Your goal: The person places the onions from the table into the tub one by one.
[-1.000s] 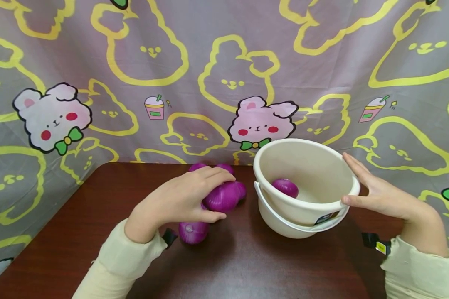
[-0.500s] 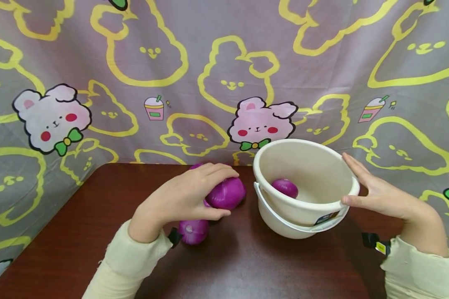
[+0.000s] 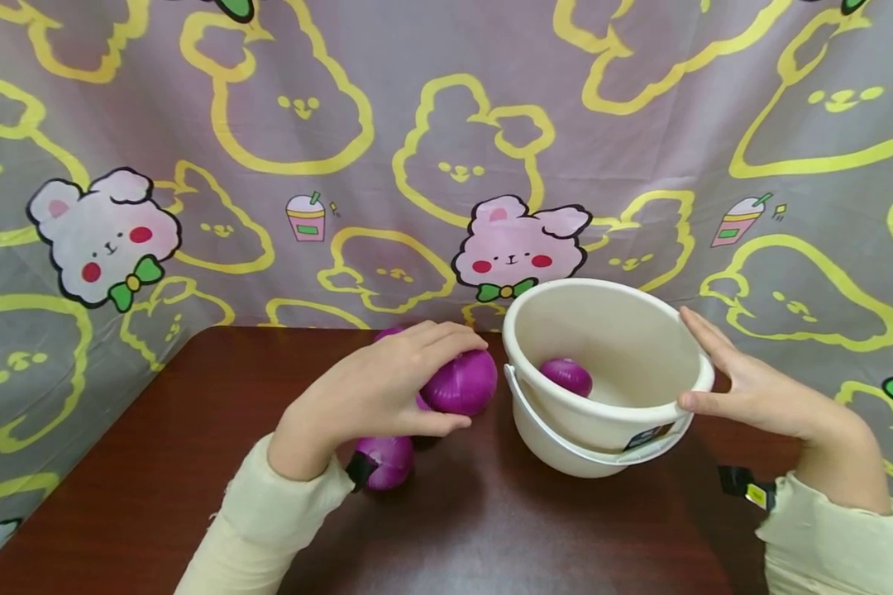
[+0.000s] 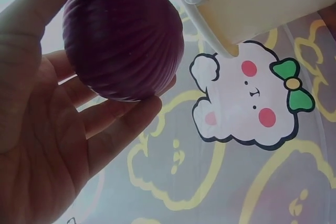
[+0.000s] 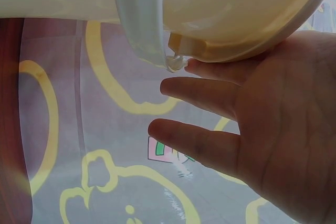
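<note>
My left hand holds a purple-red onion just left of the white bucket, fingers over its top and thumb low at its near side. In the left wrist view the ribbed onion sits against the fingers, with the bucket's rim beyond it. My right hand rests at the bucket's right rim, thumb at the front and a finger farther back. The right wrist view shows straight, spread fingers beside the rim and handle. One onion lies inside the bucket.
On the dark wooden table, another onion lies by my left wrist. A further onion peeks out behind the left hand, mostly hidden. A patterned curtain hangs along the table's far edge.
My left hand has moved right with the onion, up close to the bucket. The right hand and the bucket have stayed in place.
</note>
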The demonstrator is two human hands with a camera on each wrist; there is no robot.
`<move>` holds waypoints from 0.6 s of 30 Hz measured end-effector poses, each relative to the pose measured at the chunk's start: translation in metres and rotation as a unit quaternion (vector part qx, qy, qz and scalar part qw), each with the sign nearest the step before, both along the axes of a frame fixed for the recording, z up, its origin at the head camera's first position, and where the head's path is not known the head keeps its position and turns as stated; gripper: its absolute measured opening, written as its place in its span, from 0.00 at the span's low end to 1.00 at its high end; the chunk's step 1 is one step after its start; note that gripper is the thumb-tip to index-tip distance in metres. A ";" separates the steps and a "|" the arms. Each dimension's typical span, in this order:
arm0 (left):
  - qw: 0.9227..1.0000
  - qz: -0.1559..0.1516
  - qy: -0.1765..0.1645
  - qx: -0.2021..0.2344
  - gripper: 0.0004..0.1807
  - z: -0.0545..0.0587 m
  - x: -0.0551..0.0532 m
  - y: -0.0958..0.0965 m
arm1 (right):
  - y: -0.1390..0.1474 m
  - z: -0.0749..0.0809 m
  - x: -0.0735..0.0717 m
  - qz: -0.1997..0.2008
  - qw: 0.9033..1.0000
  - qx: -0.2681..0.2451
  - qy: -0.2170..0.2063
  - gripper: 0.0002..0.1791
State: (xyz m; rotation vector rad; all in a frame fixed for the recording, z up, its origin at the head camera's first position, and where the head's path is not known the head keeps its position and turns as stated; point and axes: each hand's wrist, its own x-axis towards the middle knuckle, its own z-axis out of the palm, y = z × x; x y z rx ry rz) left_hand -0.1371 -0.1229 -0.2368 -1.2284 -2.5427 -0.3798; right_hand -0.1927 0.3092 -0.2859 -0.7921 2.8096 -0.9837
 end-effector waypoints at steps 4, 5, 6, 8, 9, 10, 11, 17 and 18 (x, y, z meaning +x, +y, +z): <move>1.000 -0.001 0.004 0.015 0.35 0.001 0.000 0.001 | 0.000 0.001 0.000 -0.002 1.000 0.006 -0.002 0.60; 1.000 -0.003 0.005 0.019 0.35 0.002 0.000 0.002 | -0.001 0.001 0.000 -0.002 1.000 0.007 -0.003 0.60; 1.000 -0.005 0.007 0.021 0.35 0.002 -0.001 0.002 | -0.001 0.002 0.000 -0.002 1.000 0.008 -0.003 0.60; 1.000 -0.009 0.011 0.027 0.35 0.003 -0.001 0.004 | -0.002 0.004 0.000 -0.002 1.000 0.010 -0.003 0.60; 0.999 -0.011 0.012 0.030 0.35 0.004 -0.002 0.005 | -0.002 0.004 -0.001 -0.001 1.000 0.010 -0.004 0.60; 0.999 -0.012 0.011 0.031 0.36 0.005 -0.002 0.006 | -0.002 0.004 -0.001 -0.001 1.000 0.011 -0.004 0.60; 0.999 -0.014 0.011 0.033 0.36 0.006 -0.003 0.007 | -0.003 0.005 -0.001 -0.001 1.000 0.011 -0.003 0.60; 0.999 -0.027 0.003 0.043 0.36 0.014 -0.006 0.019 | 0.000 0.001 0.000 0.000 1.000 0.010 0.001 0.59; 0.999 -0.029 0.002 0.045 0.35 0.015 -0.007 0.021 | 0.001 0.000 0.000 0.001 1.000 0.008 0.000 0.59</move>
